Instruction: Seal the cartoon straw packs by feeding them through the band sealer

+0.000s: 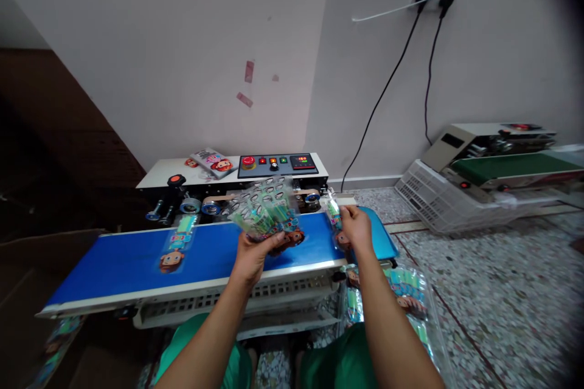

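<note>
The right hand (pixel 356 230) pinches a single packet (pixel 334 213) over the right end of the blue belt (pixel 123 255), beside the light-blue plate (pixel 378 237); the left hand (pixel 250 257) clasps fanned packets (pixel 274 209) above the middle. Leftward, a stretch of belt separates them from a flat packet (pixel 172 259), lying near the near edge. The control panel (pixel 285 164) sits beyond, far side.

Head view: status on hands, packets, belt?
Left hand holding fanned packets over blue belt. Right hand gripping single packet near belt's right end. Another packet lying on belt, picture left.
</note>
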The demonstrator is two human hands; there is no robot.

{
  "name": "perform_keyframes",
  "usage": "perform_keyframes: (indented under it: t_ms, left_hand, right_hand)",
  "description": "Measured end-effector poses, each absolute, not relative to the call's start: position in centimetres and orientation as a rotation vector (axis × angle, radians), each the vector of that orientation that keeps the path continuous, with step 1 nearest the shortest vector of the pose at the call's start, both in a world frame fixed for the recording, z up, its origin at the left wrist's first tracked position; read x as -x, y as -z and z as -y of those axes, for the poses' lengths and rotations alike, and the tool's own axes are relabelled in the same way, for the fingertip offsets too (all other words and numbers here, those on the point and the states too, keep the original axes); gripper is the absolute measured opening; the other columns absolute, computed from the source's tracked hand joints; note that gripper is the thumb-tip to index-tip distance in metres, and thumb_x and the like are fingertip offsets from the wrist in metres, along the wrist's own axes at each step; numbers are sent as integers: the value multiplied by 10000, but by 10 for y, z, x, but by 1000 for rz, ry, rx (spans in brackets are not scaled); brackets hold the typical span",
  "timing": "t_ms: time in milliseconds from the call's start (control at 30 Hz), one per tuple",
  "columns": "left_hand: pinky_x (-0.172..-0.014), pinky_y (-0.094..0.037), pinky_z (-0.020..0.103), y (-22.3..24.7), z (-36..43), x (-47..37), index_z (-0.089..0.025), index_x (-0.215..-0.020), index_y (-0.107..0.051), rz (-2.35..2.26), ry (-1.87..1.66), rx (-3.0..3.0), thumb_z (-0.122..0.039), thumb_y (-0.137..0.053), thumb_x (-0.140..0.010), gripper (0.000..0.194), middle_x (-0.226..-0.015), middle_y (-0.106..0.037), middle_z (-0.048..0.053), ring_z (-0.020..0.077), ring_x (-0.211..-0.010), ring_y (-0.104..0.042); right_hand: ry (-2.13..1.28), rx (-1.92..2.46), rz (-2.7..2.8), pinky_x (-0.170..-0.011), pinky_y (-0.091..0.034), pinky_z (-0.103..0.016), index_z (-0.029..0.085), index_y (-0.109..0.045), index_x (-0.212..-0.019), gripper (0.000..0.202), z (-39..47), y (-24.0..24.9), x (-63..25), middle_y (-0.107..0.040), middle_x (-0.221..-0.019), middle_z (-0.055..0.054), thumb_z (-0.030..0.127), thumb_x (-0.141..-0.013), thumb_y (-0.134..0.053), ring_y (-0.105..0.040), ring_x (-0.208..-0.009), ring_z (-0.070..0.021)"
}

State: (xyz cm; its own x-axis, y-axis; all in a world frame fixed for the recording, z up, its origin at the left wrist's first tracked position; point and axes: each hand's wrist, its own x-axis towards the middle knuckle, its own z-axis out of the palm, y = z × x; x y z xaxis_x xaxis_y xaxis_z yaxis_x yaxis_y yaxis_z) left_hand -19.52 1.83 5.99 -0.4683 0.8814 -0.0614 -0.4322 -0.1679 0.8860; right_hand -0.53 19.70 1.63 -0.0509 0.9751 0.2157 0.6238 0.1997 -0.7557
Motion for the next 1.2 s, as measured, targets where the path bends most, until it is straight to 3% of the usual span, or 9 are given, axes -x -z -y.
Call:
perform_keyframes:
  t_ms: [167, 333, 433, 533, 633, 733, 900, 1067, 1200]
  left_hand:
    - [-751, -578, 458, -64, -17, 195, -59, -818, -719, -1112, -1698, -625, -251, -789, -617, 286, -807, -744, 164, 325, -756, -712]
    - [-735, -583, 449, -66, -18, 192, -82, -823, -714, -1134, -1739, -567, -246, -820, -562, 326, -768, -749, 130, 298, -718, -715]
    - [-703, -590, 415, -64, -19, 191, -96, -828, -705, -1149, -1811, -536, -222, -825, -549, 328, -757, -752, 98, 265, -683, -713]
    - [-717, -585, 395, -60, -20, 191, -104, -871, -699, -1153, -1836, -509, -205, -827, -545, 364, -809, -754, 88, 248, -712, -711]
    - [-740, -576, 356, -59, -21, 191, -124, -899, -701, -1134, -1865, -510, -178, -832, -534, 392, -831, -756, 61, 217, -728, -708]
    - [-735, -573, 330, -63, -21, 189, -139, -889, -707, -1126, -1886, -506, -167, -836, -521, 391, -813, -756, 37, 197, -712, -705]
    - [-762, -569, 366, -63, -22, 188, -124, -836, -711, -1148, -1863, -506, -184, -834, -529, 336, -817, -757, 64, 231, -745, -711]
    - [-799, -564, 425, -56, -21, 193, -99, -831, -716, -1116, -1769, -556, -207, -799, -610, 259, -840, -753, 112, 269, -777, -715]
    - [-805, -562, 444, -58, -21, 195, -95, -882, -708, -1104, -1788, -578, -196, -798, -611, 303, -848, -753, 115, 279, -786, -714]
  right_hand:
    - [-533, 1594, 1813, -616, -390, -272, 151, -716, -825, 363, -202, -12, 16, -709, -797, -119, 341, -832, -407, -622, -741, -222]
    - [-526, 1503, 1908, -676, -403, -289, 147, -700, -875, 321, -190, -20, 42, -700, -849, -125, 340, -839, -447, -618, -790, -225]
    - [-612, 1225, 1796, -721, -435, -295, 153, -663, -956, 351, -167, -43, 53, -684, -895, -104, 421, -861, -458, -603, -815, -202]
    - [-919, 847, 1691, -712, -469, -274, 186, -629, -1000, 318, -138, -70, 62, -673, -925, -59, 442, -848, -519, -603, -796, -164]
    - [-975, 673, 1739, -697, -471, -263, 206, -660, -883, 202, -115, -84, 71, -652, -856, -31, 383, -793, -625, -590, -764, -149]
    - [-929, 613, 1691, -749, -463, -280, 209, -654, -784, 130, -105, -86, 77, -631, -844, -27, 329, -810, -611, -584, -812, -155]
    - [-861, 751, 1403, -738, -450, -270, 201, -561, -885, 174, -117, -81, 68, -613, -844, -20, 368, -866, -519, -571, -794, -146]
    - [-749, 1131, 1413, -603, -408, -260, 198, -520, -924, 301, -161, -57, 26, -577, -747, 1, 483, -863, -443, -516, -604, -136]
    - [-513, 1399, 1696, -636, -370, -287, 168, -552, -875, 260, -192, -27, 1, -607, -738, -52, 392, -862, -422, -536, -676, -191]
